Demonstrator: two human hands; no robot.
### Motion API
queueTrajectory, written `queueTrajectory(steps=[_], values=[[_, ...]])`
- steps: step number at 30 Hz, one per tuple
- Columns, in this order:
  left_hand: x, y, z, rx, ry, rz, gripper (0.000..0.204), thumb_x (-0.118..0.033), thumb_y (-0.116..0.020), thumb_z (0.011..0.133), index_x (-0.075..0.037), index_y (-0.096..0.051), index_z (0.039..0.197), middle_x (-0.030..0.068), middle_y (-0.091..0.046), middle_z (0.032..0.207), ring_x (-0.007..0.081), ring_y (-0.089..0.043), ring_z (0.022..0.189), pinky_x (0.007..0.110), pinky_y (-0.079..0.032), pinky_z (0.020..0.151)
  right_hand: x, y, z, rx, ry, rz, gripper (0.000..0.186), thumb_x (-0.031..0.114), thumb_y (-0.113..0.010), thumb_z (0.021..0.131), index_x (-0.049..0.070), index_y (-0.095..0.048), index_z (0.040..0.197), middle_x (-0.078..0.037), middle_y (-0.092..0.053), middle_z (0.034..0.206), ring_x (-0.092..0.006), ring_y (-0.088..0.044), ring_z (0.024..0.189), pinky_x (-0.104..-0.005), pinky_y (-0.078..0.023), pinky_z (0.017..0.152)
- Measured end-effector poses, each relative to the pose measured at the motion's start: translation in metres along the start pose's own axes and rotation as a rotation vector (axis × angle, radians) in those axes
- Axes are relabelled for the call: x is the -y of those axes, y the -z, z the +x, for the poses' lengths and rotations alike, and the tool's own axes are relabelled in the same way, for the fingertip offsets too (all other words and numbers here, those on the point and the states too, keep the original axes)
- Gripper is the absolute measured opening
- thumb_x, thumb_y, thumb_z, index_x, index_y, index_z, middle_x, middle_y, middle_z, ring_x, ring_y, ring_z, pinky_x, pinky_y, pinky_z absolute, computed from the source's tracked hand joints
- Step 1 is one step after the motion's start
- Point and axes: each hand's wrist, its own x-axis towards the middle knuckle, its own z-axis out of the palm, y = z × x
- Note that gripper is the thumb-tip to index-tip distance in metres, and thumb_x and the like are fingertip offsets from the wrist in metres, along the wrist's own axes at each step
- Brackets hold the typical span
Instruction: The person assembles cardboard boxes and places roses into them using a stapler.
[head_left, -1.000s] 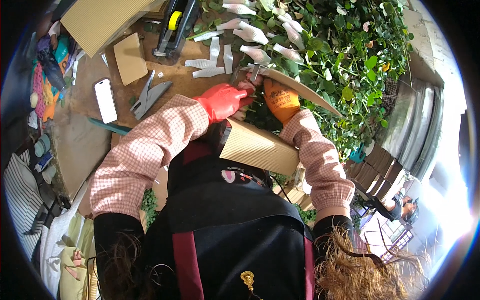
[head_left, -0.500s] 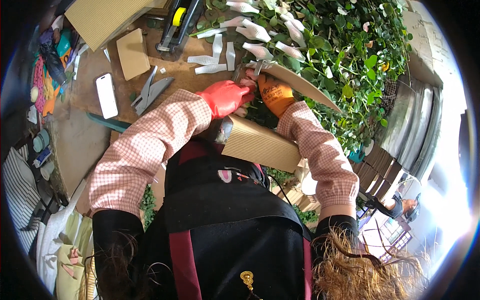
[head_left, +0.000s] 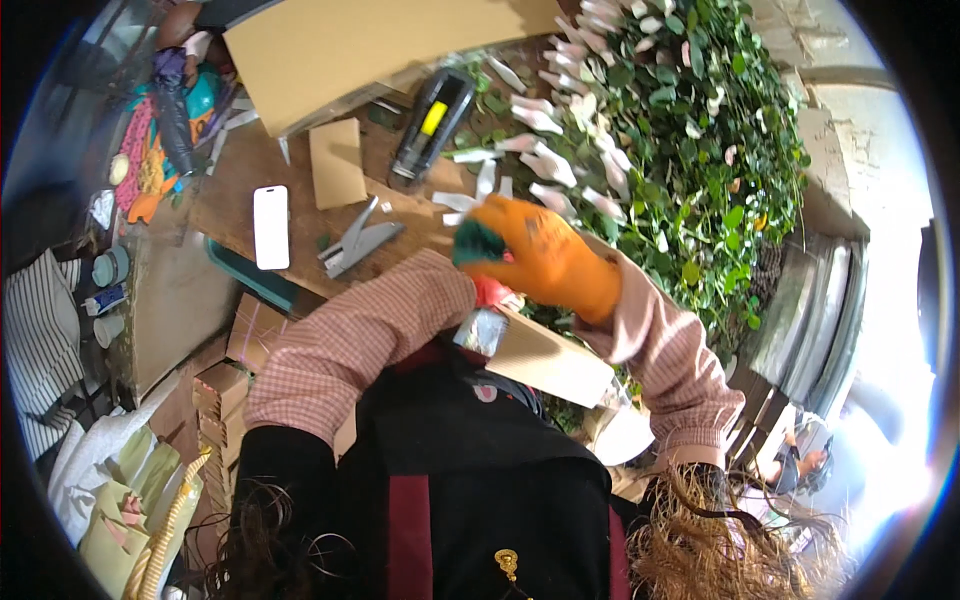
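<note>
My right hand (head_left: 535, 255), in an orange glove, is raised over the middle with curled fingers around something dark green and blurred, which I cannot make out. My left hand (head_left: 492, 292), in a red glove, is mostly hidden beneath it, just above a corrugated cardboard piece (head_left: 550, 358) with clear plastic at its left end. Grey metal stapler-like tools (head_left: 365, 245) lie left of my hands, beside a white-screened phone (head_left: 272, 228). Behind my hands are white mesh-wrapped buds (head_left: 545, 165) and a mass of green leafy stems (head_left: 700, 170).
A tape dispenser (head_left: 430, 125), small cardboard (head_left: 337, 163) and large board (head_left: 390, 55) occupy the wooden table (head_left: 235, 180). Coloured cloths and bags (head_left: 165, 150) lie upper left, stacked flat sheets (head_left: 810, 320) at right. A person (head_left: 800, 465) is at far right.
My orange-gloved right hand has lifted and moved left, over the red-gloved one, which is now largely hidden. The upper board I was holding is no longer seen there. The view has shifted.
</note>
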Motion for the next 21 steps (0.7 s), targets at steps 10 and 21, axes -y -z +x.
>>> queueTrajectory(steps=[10, 21], values=[[0.048, -0.027, 0.008, 0.027, 0.017, 0.282, 0.036, -0.028, -0.062, 0.09, -0.016, -0.059, 0.123, 0.0126, -0.059, 0.125, 0.0279, -0.054, 0.119, 0.04, -0.047, 0.093, -0.042, -0.168, 0.263, -0.048, -0.773, 1.491, 0.034, 0.035, -0.068, 0.094, 0.005, -0.064, 0.112, -0.011, -0.067, 0.103, -0.0239, -0.069, 0.083, -0.0317, -0.06, 0.075], [0.074, -0.02, -0.004, 0.0, -0.061, 0.271, 0.029, -0.029, -0.06, 0.089, -0.017, -0.058, 0.115, 0.008, -0.059, 0.116, 0.0254, -0.055, 0.111, 0.041, -0.048, 0.085, -0.029, -0.173, 0.256, -0.772, -0.375, 1.348, 0.016, 0.011, -0.069, 0.09, 0.014, -0.056, 0.1, 0.002, -0.058, 0.078, -0.0094, -0.05, 0.056, -0.0248, -0.042, 0.048]])
